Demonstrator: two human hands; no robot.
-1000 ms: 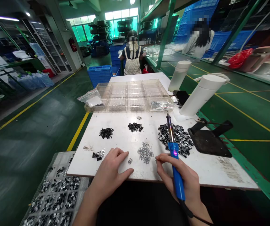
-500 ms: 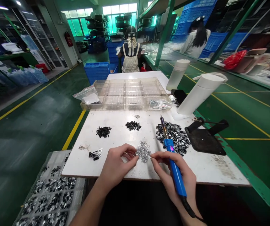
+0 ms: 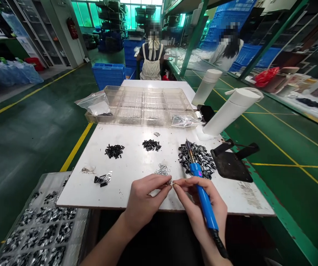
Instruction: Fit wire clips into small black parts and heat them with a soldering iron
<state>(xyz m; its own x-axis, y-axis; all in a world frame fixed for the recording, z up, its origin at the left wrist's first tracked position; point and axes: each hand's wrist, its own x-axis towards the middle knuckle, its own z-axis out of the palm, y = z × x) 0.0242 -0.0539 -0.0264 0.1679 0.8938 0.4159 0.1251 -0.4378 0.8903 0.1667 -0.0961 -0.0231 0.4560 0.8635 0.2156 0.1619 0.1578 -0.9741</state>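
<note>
My left hand is closed, thumb and forefinger pinching a tiny silvery metal piece above the white tabletop. Facing it, my right hand has its fingertips pinched at the same spot; what they hold there is too small to name. Lying through the right hand is a blue soldering iron, its tip pointing away over a heap of black and silver parts. Just beyond the fingertips is a pile of small silvery wire-like pieces, partly hidden by the left hand.
Two black piles and some black and silver strips lie leftward. A clear compartment box, white bottles and a black stand surround the work area. Filled trays stand lower left. Two people sit further off.
My hands have drawn together, and the left fingers have closed on a small metal piece lifted from the wire pile. The head view has shifted slightly.
</note>
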